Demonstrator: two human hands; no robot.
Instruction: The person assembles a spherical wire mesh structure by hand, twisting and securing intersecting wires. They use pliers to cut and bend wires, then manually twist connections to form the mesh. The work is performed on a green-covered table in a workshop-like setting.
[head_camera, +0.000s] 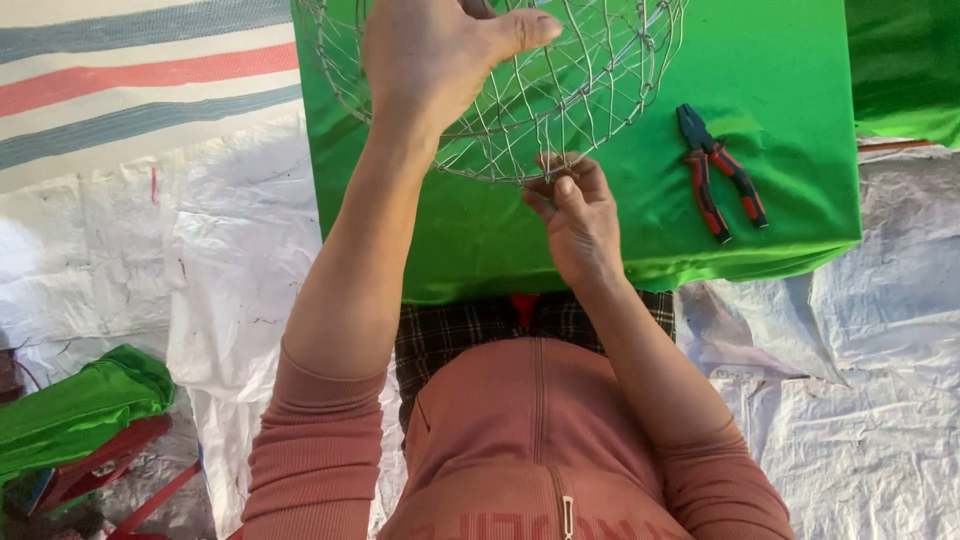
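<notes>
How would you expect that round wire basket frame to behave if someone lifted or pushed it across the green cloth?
The wire frame is open mesh of thin wire, so probably light for its size. Its rounded form may rock or roll if nudged. The left hand steadies it while the right hand pinches its rim, suggesting it springs slightly.

A bench (760, 230) covered with bright green cloth fills the upper middle of the view, its front edge hanging in soft folds. The floor (880, 400) around it is spread with crinkled white plastic sheeting, scuffed and marked in places. A striped sheet (130, 80) in white, blue and red lies at the upper left. At the lower left stands a red stool (100, 465) with more green cloth (70, 405) bundled on top. Daylight is bright and even.
</notes>
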